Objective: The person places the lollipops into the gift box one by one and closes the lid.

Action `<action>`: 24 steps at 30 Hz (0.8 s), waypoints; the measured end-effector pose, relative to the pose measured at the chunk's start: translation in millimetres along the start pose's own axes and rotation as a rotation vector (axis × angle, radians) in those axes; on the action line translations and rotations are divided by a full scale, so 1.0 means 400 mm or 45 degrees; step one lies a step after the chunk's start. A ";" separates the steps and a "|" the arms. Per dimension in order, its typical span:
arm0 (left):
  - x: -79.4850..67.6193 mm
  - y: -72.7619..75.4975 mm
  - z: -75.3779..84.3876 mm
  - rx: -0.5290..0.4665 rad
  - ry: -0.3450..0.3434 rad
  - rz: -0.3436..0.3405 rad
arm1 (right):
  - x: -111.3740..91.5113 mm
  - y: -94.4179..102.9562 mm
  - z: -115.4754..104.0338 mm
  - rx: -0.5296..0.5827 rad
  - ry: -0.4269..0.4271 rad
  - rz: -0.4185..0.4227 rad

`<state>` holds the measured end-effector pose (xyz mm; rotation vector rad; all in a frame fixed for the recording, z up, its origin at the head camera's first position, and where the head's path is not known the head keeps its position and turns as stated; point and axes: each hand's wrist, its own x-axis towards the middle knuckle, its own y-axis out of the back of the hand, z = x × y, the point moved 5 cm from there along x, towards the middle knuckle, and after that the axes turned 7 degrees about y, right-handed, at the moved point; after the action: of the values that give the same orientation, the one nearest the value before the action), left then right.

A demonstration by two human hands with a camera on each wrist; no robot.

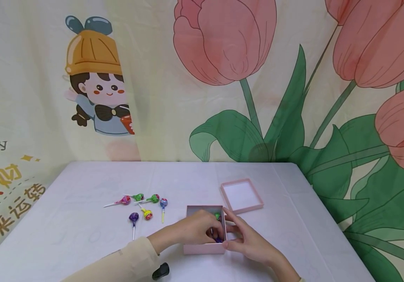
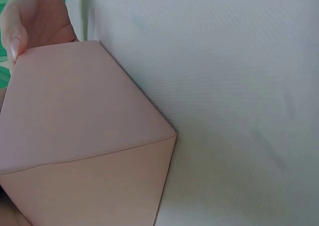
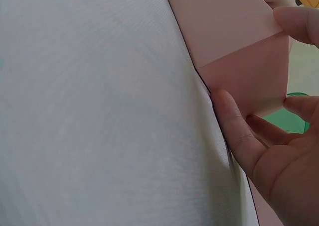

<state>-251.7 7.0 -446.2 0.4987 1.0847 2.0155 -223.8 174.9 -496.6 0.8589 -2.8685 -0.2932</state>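
Note:
A pink box [image 1: 203,249] stands without its lid near the table's front. My left hand [image 1: 196,229] reaches down into it, fingers bent and pinching a purple-wrapped lollipop [image 1: 218,239] by the right wall; the fingertips are partly hidden. Behind those fingers a green-wrapped lollipop [image 1: 217,216] shows inside the box. With thumb and fingers spread along the right side, my right hand [image 1: 249,241] holds the box. In the right wrist view that hand [image 3: 284,171] touches the box's [image 3: 249,74] corners. The left wrist view shows mainly the box's outer walls [image 2: 75,106].
The pink-edged lid [image 1: 242,196] lies behind the box to the right. To the left, several lollipops are scattered: pink [image 1: 126,200], green [image 1: 155,198], blue [image 1: 163,202], yellow [image 1: 147,214] and purple [image 1: 133,216]. A printed curtain [image 1: 152,98] hangs behind the white table [image 1: 92,243].

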 end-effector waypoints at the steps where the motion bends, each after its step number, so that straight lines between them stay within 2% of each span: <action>1: 0.001 0.000 0.000 0.005 -0.001 -0.005 | 0.000 0.000 -0.001 0.004 0.005 -0.002; 8: 0.002 -0.001 -0.003 -0.001 -0.008 0.001 | -0.001 -0.001 -0.004 0.022 0.016 -0.009; 13: -0.010 0.012 -0.013 -0.061 0.013 0.000 | -0.001 -0.003 -0.002 0.007 0.002 -0.005; 17: -0.028 0.050 -0.021 -0.091 0.053 0.050 | 0.001 -0.004 -0.001 -0.007 -0.015 0.002; 24: -0.081 0.141 -0.040 -0.116 0.112 0.208 | 0.000 -0.001 -0.005 -0.053 -0.040 0.034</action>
<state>-267.3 -45.5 -407.7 0.4682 1.0268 2.2376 -223.1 174.5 -494.8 0.8153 -2.8892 -0.3658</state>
